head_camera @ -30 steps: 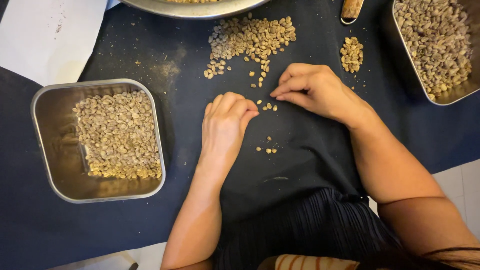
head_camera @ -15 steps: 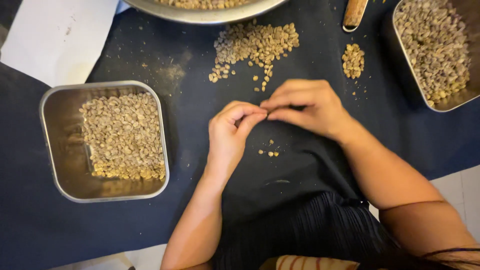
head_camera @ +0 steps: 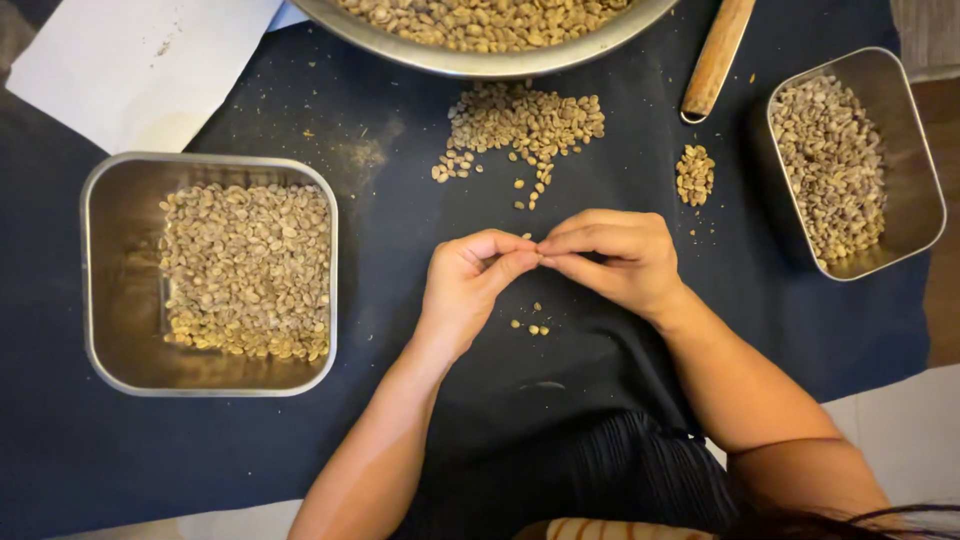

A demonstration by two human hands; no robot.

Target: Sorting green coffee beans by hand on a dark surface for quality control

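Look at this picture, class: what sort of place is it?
Probably a hand-sorting table for pale beans or seeds: a dark cloth bears loose heaps, two square metal trays hold sorted lots, and a round metal bowl holds more.

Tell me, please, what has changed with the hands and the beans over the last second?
Both hands lifted off the dark cloth: the left hand and right hand now meet fingertip to fingertip, pinching something too small to tell. The bean pile, left tray and right tray lie unchanged.
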